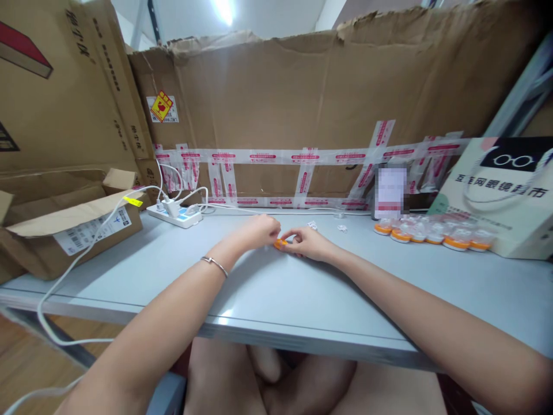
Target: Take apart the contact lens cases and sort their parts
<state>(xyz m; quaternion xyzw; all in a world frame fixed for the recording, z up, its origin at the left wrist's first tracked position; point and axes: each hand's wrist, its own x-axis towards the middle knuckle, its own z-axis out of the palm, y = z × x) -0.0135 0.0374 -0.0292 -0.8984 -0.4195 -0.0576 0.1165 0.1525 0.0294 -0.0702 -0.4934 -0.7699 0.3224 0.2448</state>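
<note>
A smooth grey bench [276, 305] is seen. Toward its rear edge, a small orange piece [280, 244] is pinched by the closed fingertips of the left hand [258, 231] and right hand [309, 243].

Only one cam, head-worn, looking forward and down across the table [276, 305]. The left hand [258, 231] and right hand [307, 242] sit near at 12 o'clock, with the cardboard wall [302, 98] beyond.

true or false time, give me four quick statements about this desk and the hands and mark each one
1. The left hand and right hand meet at a small orange piece. True.
2. The bracelet is on the right wrist. False: it is on the left wrist.
3. The power strip lies on the table, near its left end. True.
4. The row of orange-based pieces stands at the table's left end. False: it stands at the right, beside the paper bag.
</note>
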